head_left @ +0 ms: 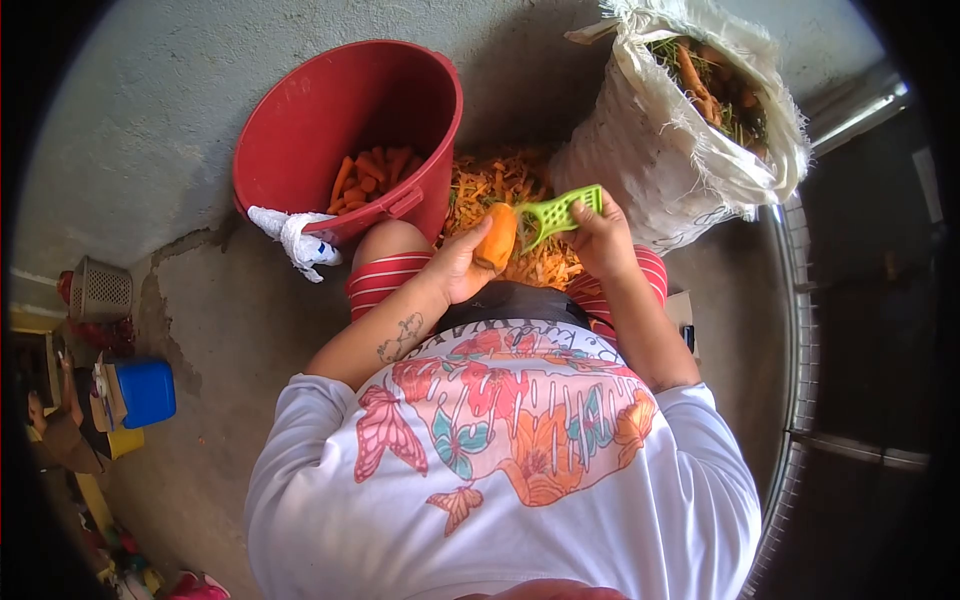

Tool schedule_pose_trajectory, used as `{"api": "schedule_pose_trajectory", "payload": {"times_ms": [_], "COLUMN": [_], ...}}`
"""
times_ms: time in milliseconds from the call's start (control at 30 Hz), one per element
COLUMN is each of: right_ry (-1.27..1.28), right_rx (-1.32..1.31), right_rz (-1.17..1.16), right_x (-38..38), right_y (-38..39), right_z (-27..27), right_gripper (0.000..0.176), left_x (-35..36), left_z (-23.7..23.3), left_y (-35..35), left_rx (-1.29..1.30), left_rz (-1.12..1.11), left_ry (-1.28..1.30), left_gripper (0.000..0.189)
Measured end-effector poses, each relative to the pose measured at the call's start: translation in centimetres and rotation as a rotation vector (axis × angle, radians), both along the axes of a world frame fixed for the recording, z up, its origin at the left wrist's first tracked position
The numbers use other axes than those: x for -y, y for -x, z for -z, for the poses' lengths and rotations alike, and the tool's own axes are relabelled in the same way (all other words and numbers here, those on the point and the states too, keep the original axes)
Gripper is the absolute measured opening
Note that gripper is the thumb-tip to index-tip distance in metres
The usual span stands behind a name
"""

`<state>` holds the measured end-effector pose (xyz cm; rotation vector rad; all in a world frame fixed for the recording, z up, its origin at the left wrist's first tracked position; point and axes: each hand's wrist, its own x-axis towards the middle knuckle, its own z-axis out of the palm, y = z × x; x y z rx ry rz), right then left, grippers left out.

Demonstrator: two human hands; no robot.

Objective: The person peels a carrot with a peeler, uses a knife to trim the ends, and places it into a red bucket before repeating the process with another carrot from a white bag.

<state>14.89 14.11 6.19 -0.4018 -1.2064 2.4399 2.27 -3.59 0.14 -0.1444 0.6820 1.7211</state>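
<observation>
Two hands meet above the knees, forearms angled in from either side. The left hand (452, 268), wrist bent inward below a tattooed forearm, curls its fingers around a carrot (497, 238) and holds it upright. The right hand (603, 240) grips the handle of a green peeler (560, 211), whose head lies against the carrot's upper end. A heap of orange peelings (500, 185) lies on the floor (230, 320) just beyond them. To the left stands a red bucket (330, 105) holding carrot pieces (368, 176); to the right, an open white sack (640, 150) holds more carrots (708, 88) with greens.
</observation>
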Motion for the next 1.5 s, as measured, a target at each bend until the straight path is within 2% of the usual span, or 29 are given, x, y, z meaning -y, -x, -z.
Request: {"api": "schedule_pose_trajectory", "payload": {"times_ms": [100,200,267,333,433,533,600,700,800,933,1033,1167,1267,1300,1400,1500], "right_ry": [-0.238,-0.504,-0.53,-0.637,-0.569,-0.379,-0.413,-0.53,-0.559,-0.661,-0.66,-0.609,-0.546,-0.454,-1.072,-0.852], "right_rx": [0.047,0.178,0.242,0.264,0.188,0.153,0.19,0.25,0.312,0.385,0.372,0.397,0.411,0.425,0.69,0.617], "right_rz": [-0.115,-0.129,0.032,0.311,0.546,0.44,0.233,-0.047,-0.141,-0.159,-0.041,-0.049,-0.007,0.071,0.29,0.451], "right_x": [0.4,0.3,-0.6,-2.3,-2.8,-2.3,-1.7,-0.1,0.9,1.5,0.4,-2.0,-3.4,-3.2,-7.7,-10.0], "right_y": [-0.5,-0.4,-0.5,-0.4,-0.8,-1.0,-1.2,-1.2,-0.5,0.2,0.5,0.5,0.9,1.2,0.8,-0.7], "right_z": [1.1,1.1,1.0,2.1,0.5,-0.1,-0.6,-2.0,-3.1,-3.5,-2.3,-1.4,-0.2,-0.2,3.8,3.8], "right_gripper": [0.008,0.008,0.006,0.007,0.008,0.009,0.011,0.012,0.011,0.01,0.011,0.011,0.01,0.01,0.012,0.016], "left_x": [-0.1,0.0,0.3,0.4,0.4,0.1,0.1,-0.1,-0.2,0.1,0.3,0.3,0.2,0.1,0.5,0.7], "left_z": [0.9,0.0,-0.2,-0.6,-1.2,-0.9,-0.7,-1.5,-2.4,-0.5,-0.5,-1.1,-0.4,-0.2,-0.6,-1.4], "left_y": [0.6,0.1,0.2,0.1,0.0,0.1,0.2,-0.4,-1.1,-0.5,-0.7,-0.7,-0.4,-0.2,0.1,-0.5], "left_rx": [0.131,0.029,0.001,-0.02,-0.002,0.047,0.025,0.02,-0.07,-0.148,-0.183,-0.217,-0.204,-0.198,-0.208,-0.341], "left_rz": [0.068,0.09,0.078,0.055,0.023,0.041,0.078,0.041,0.007,0.136,0.157,0.182,0.203,0.204,0.223,0.133], "left_ry": [-0.053,-0.019,0.001,0.037,0.065,-0.012,-0.066,-0.009,0.051,0.032,0.073,0.031,0.033,0.042,0.011,-0.113], "left_gripper": [0.045,0.043,0.042,0.041,0.041,0.042,0.043,0.046,0.047,0.041,0.041,0.046,0.046,0.046,0.044,0.043]}}
